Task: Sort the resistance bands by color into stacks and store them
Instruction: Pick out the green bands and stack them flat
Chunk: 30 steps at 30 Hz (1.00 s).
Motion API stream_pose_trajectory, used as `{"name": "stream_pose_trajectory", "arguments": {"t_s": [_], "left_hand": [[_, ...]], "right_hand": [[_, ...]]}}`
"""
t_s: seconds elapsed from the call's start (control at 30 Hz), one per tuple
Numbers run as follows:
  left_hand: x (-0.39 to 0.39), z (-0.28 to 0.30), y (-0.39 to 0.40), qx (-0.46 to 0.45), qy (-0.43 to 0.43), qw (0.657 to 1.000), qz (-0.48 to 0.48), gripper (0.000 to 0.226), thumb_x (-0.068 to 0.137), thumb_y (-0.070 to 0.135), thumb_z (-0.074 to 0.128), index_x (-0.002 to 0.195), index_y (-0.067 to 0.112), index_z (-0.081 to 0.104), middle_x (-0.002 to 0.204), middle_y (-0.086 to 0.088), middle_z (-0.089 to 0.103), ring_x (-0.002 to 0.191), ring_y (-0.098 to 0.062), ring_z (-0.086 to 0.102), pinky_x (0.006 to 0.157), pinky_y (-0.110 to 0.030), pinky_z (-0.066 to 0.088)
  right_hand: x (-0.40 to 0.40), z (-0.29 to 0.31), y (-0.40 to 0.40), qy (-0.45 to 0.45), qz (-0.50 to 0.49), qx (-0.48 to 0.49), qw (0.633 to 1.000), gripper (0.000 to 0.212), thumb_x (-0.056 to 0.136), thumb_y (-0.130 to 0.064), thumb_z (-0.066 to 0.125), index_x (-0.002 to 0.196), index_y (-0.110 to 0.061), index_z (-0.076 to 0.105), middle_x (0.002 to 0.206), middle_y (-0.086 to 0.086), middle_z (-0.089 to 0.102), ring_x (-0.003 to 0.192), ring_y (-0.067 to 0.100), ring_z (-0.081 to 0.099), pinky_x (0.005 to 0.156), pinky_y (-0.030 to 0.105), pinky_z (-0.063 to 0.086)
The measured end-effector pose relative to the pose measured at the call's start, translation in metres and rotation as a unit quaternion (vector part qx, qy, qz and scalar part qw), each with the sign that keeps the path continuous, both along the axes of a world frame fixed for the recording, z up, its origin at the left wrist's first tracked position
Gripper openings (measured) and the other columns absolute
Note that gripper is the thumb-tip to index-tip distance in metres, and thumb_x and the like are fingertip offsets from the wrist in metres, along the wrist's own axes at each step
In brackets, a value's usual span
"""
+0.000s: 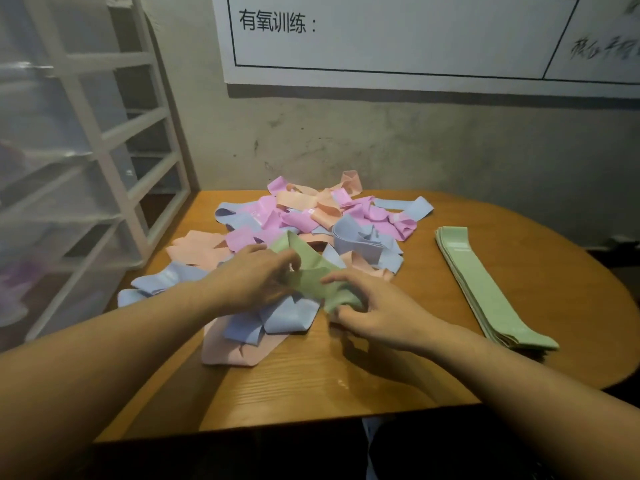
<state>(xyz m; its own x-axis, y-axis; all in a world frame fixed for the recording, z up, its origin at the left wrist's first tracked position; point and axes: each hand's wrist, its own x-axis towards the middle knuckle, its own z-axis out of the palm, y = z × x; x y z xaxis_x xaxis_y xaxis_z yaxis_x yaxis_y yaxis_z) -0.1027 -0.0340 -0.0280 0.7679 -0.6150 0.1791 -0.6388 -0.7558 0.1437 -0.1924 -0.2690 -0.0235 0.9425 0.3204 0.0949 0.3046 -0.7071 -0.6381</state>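
Sorting step, green pass: left hand [254, 276] and right hand [372, 318] each pinch 1 crumpled green band [313, 276] at the near edge of the mixed pile [304, 223]. Next it likely needs flattening and carrying to the green stack [485, 289], right of the pile. A drawer unit [86, 168] stands left; tangled blue, pink and peach bands crowd the table [329, 386].

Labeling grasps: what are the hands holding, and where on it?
Both hold one green band above the mixed pile. Left hand grips its left part; right hand pinches the lower right end with its fingers.
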Motion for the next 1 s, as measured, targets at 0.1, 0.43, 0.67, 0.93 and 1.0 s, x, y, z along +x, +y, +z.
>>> {"name": "stream_pose_trajectory", "arguments": {"t_s": [0.1,0.43,0.67,0.93,1.0], "left_hand": [[-0.010,0.001,0.002,-0.031,0.009,0.999,0.025,0.034,0.094,0.035,0.065,0.125,0.027,0.052,0.107,0.004,0.067,0.101,-0.018,0.058,0.086,-0.032,0.050],[-0.030,0.019,-0.004,-0.085,0.063,0.994,0.004,0.019,0.096,0.026,0.061,0.113,0.025,0.070,0.107,0.010,0.063,0.097,-0.007,0.059,0.084,-0.033,0.055],[-0.044,0.029,-0.033,-0.215,0.156,0.964,0.014,0.028,0.086,0.029,0.051,0.107,0.026,0.069,0.109,0.008,0.066,0.103,-0.007,0.062,0.090,-0.035,0.056],[-0.051,0.042,-0.061,-0.275,0.179,0.944,-0.024,0.028,0.079,0.025,0.049,0.094,0.017,0.070,0.094,0.007,0.068,0.094,-0.012,0.064,0.086,-0.039,0.058],[-0.052,0.044,-0.066,-0.299,0.184,0.936,-0.026,0.026,0.078,0.025,0.049,0.092,0.018,0.069,0.093,0.005,0.067,0.091,-0.012,0.063,0.084,-0.033,0.057]], "right_hand": [[-0.006,-0.008,-0.010,0.001,-0.030,0.004,1.000,0.069,0.090,-0.038,0.067,0.144,-0.052,0.027,0.126,-0.008,0.054,0.095,0.012,0.060,0.079,0.032,0.055],[-0.018,0.001,-0.041,0.027,-0.090,-0.002,0.996,0.034,0.097,-0.033,0.059,0.131,-0.033,0.061,0.119,-0.014,0.060,0.097,0.003,0.056,0.078,0.019,0.045],[-0.025,0.007,-0.042,0.107,-0.073,-0.018,0.991,0.032,0.094,-0.041,0.064,0.122,-0.032,0.051,0.116,-0.008,0.059,0.099,0.009,0.061,0.079,0.027,0.059],[-0.022,0.009,-0.030,0.126,-0.089,0.212,0.965,0.040,0.091,-0.022,0.065,0.121,-0.032,0.040,0.116,0.009,0.068,0.112,0.022,0.063,0.094,0.037,0.050],[-0.019,0.015,-0.028,0.125,-0.116,0.285,0.943,0.038,0.092,-0.018,0.063,0.122,-0.029,0.043,0.114,0.019,0.066,0.101,0.023,0.064,0.087,0.035,0.051]]}}
